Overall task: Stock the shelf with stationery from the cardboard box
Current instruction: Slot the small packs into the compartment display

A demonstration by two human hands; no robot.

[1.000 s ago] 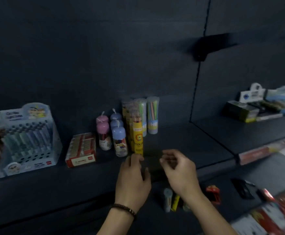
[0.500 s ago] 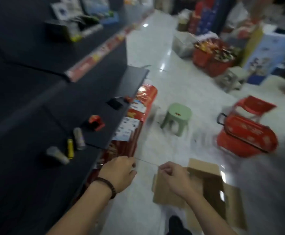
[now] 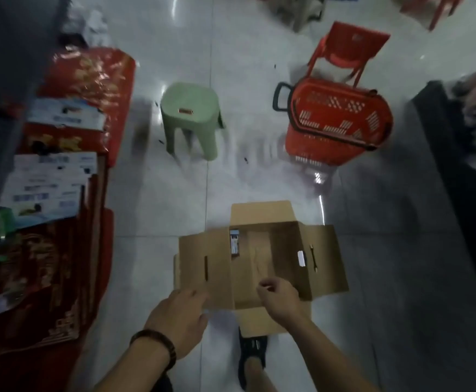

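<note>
- Box (image 3: 270,258) of brown cardboard lies on the pale tiled floor (image 3: 259,66), just ahead of the person's shoe (image 3: 252,352), with all its flaps folded out flat.
- Inside it, only one small blue-and-white pack (image 3: 234,241) shows, lying against the left inner wall; the rest of the bottom is bare cardboard.
- Left hand (image 3: 180,315), with a dark bead bracelet (image 3: 157,343) at the wrist, hovers at the near corner of the left flap, its fingers relaxed and slightly spread, holding nothing.
- Right hand (image 3: 279,299) hangs over the near edge of the box, its fingers loosely curled with thumb and forefinger close together; nothing can be seen in them.
- Shelf (image 3: 7,66) shows only as a dark blurred edge at the far left, so how much stands on it cannot be told from here.
- Judging by the near-empty box, the stocking looks almost done: one pack is left to lift out and carry over to the shelf.
- Neither hand is touching that pack yet; it lies at the far side of the box from both.
- Around the box: a green stool (image 3: 190,114), a red basket (image 3: 336,117) beside a red chair (image 3: 347,49), and red packets (image 3: 84,89) stacked along the left.
</note>
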